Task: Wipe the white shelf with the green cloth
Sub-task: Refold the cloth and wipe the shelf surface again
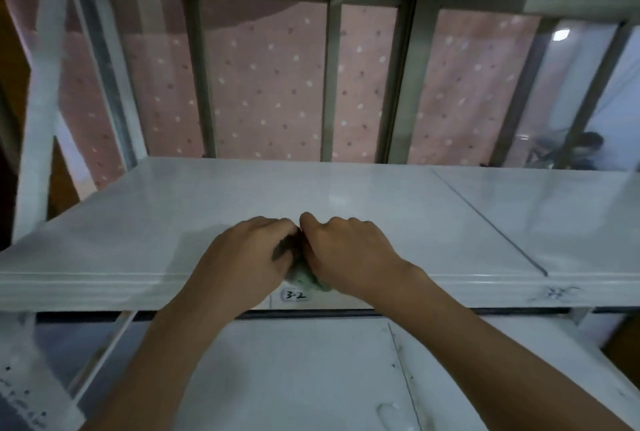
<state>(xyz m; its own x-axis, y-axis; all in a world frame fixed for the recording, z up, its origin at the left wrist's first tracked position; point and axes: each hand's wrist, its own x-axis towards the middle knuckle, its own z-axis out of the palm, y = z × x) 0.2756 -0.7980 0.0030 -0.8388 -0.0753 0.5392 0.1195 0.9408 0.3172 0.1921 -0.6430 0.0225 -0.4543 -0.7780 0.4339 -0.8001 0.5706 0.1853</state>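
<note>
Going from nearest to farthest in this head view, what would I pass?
Lower shelf → label reading 3-2 on the front edge → green cloth bunched between the left hand and right hand → bare white shelf → pink dotted curtain.

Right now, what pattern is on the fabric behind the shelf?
Pink fabric with small white and darker dots, seen in the head view beyond the white shelf.

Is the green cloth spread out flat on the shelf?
No, the green cloth is bunched up between the left hand and right hand at the white shelf's front edge.
</note>
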